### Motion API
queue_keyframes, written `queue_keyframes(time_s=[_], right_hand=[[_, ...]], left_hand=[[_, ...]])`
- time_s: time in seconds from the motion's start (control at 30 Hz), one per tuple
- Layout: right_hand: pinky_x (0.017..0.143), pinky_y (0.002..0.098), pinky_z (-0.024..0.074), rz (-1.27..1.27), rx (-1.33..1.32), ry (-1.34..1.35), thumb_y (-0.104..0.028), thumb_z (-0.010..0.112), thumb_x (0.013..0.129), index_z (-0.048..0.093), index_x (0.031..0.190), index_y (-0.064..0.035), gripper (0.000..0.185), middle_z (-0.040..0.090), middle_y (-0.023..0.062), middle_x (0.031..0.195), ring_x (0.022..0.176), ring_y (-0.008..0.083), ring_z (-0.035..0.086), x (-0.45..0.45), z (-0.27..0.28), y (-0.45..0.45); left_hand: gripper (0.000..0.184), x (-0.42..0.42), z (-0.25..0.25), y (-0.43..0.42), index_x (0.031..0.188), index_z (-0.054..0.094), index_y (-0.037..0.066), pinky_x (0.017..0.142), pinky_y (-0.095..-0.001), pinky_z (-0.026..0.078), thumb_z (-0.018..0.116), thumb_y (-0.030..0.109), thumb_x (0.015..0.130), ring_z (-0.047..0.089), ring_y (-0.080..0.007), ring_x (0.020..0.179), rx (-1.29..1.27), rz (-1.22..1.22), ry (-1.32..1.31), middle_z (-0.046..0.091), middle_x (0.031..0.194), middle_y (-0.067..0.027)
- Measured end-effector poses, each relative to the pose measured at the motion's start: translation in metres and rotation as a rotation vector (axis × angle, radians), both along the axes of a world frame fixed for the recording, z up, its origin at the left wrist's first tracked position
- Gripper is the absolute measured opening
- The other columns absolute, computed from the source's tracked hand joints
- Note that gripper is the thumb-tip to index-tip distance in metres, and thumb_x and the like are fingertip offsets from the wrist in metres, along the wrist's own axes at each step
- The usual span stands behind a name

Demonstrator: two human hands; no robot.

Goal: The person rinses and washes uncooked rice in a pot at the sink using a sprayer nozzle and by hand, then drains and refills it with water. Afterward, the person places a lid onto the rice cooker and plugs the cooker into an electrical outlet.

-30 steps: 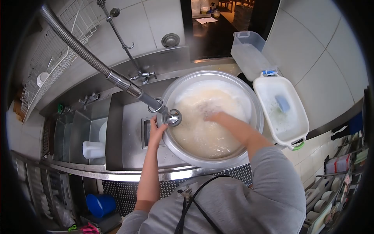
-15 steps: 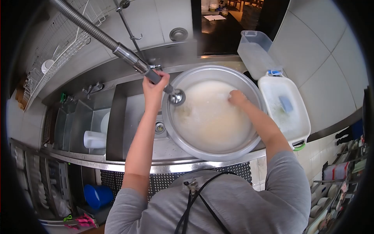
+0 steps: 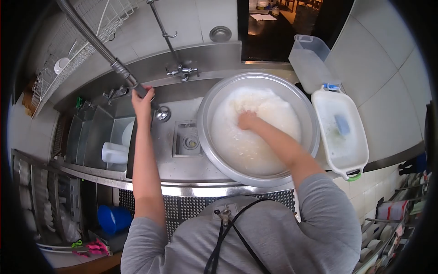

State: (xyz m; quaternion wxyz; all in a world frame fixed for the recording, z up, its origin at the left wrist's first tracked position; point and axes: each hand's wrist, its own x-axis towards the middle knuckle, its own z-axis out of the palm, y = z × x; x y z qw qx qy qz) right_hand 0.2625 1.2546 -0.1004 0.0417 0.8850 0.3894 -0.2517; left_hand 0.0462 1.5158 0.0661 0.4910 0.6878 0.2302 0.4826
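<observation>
My left hand is wrapped round the grip of a pull-down spray faucet, whose round head hangs over the steel sink left of the basin. A large round metal basin stands on the counter, holding cloudy white water with pale grains that look like rice. Inside it, my right hand reaches into the upper middle, where the grains are heaped near the surface. Its fingers are down in the mix and hidden, so I cannot tell whether they grip anything.
A white tub with a blue sponge sits right of the basin, below a clear plastic container. A drain lies left of the basin. Further left, a white jug rests in another sink. A wall tap stands behind.
My left hand has carried the spray head left, off the basin and over the sink. My right hand has moved left from the basin's right side to its upper middle, where grains now show heaped.
</observation>
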Motion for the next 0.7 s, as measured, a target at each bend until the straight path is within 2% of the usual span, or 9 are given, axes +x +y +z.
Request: queue_keyframes(time_s=[0.1,0.17,0.2,0.27,0.33,0.43,0.5,0.6,0.7], right_hand=[[0.094,0.0445,0.0348,0.373,-0.042,0.211,-0.043,0.06,0.072,0.052,0.118,-0.0136,0.055,0.046,0.011,0.126,0.112,0.0254,0.046,0.039,0.019,0.001],[0.078,0.036,0.0473,0.367,-0.138,0.157,-0.034,0.06,0.074,0.059,0.106,-0.0098,0.041,0.061,0.0076,0.102,0.088,0.0194,0.058,0.055,0.062,0.014],[0.065,0.0309,0.0506,-0.154,0.375,0.554,-0.025,0.057,0.077,0.062,0.095,-0.0057,0.026,0.063,0.0051,0.087,0.074,0.0163,0.059,0.071,0.063,0.004],[0.069,0.0298,0.0499,-0.59,0.983,1.067,-0.024,0.055,0.08,0.061,0.089,-0.005,0.022,0.062,0.0076,0.084,0.077,0.0182,0.059,0.08,0.05,-0.01],[0.071,0.0318,0.0494,-0.969,1.306,1.015,-0.026,0.056,0.08,0.059,0.091,-0.006,0.023,0.061,0.0083,0.087,0.08,0.02,0.059,0.074,0.021,-0.013],[0.073,0.0347,0.0487,-1.21,1.407,0.684,-0.029,0.057,0.08,0.057,0.094,-0.0074,0.026,0.06,0.0094,0.092,0.084,0.0226,0.058,0.061,-0.015,-0.008],[0.075,0.0366,0.0482,-1.062,1.206,0.313,-0.031,0.058,0.079,0.056,0.096,-0.0084,0.028,0.059,0.0101,0.095,0.087,0.0244,0.058,0.054,-0.027,0.006],[0.086,0.0401,0.0416,-0.226,0.907,-0.39,-0.032,0.059,0.077,0.053,0.104,-0.0106,0.035,0.055,0.0113,0.105,0.1,0.0274,0.052,0.01,-0.016,0.014],[0.092,0.0384,0.0361,0.045,0.624,-0.56,-0.036,0.061,0.073,0.052,0.11,-0.0101,0.045,0.052,0.0143,0.111,0.106,0.0273,0.047,-0.01,-0.026,0.01]], left_hand=[[0.018,-0.051,-0.019,0.015,0.088,0.051,0.004,0.078,-0.0262,0.04,0.062,0.005,0.073,0.052,-0.0125,0.085,-0.021,0.003,0.096,0.057,0.092,-0.0051],[0.017,-0.081,-0.029,0.02,0.088,0.051,0.004,0.079,-0.0267,0.039,0.061,0.005,0.074,0.052,-0.0128,0.088,-0.008,0.016,0.158,0.057,0.094,-0.0057],[0.018,-0.093,-0.032,0.02,0.09,0.052,0.004,0.078,-0.0263,0.04,0.061,0.006,0.074,0.051,-0.0123,0.087,-0.026,0.019,0.173,0.057,0.094,-0.0052],[0.019,-0.111,-0.037,0.019,0.091,0.052,0.004,0.076,-0.0259,0.04,0.061,0.006,0.074,0.051,-0.0117,0.085,-0.043,0.026,0.184,0.057,0.094,-0.0047],[0.017,-0.123,-0.04,0.015,0.09,0.052,0.004,0.079,-0.0264,0.039,0.059,0.006,0.075,0.051,-0.0125,0.087,-0.029,-0.02,0.153,0.057,0.095,-0.0055],[0.016,-0.125,-0.036,0.007,0.09,0.052,0.003,0.08,-0.0275,0.038,0.058,0.005,0.075,0.051,-0.0141,0.089,-0.049,-0.044,0.108,0.057,0.095,-0.0069],[0.015,-0.121,-0.027,0.0,0.089,0.052,0.003,0.081,-0.0277,0.038,0.058,0.005,0.076,0.051,-0.0146,0.089,-0.062,-0.069,0.083,0.057,0.095,-0.0074],[0.015,-0.109,-0.019,-0.012,0.09,0.053,0.002,0.081,-0.0281,0.038,0.059,0.007,0.076,0.051,-0.015,0.09,-0.051,-0.038,0.113,0.057,0.095,-0.0081],[0.017,-0.091,-0.013,-0.016,0.09,0.054,0.002,0.081,-0.0276,0.039,0.06,0.009,0.076,0.051,-0.0144,0.09,0.021,-0.082,0.11,0.057,0.095,-0.0073]])
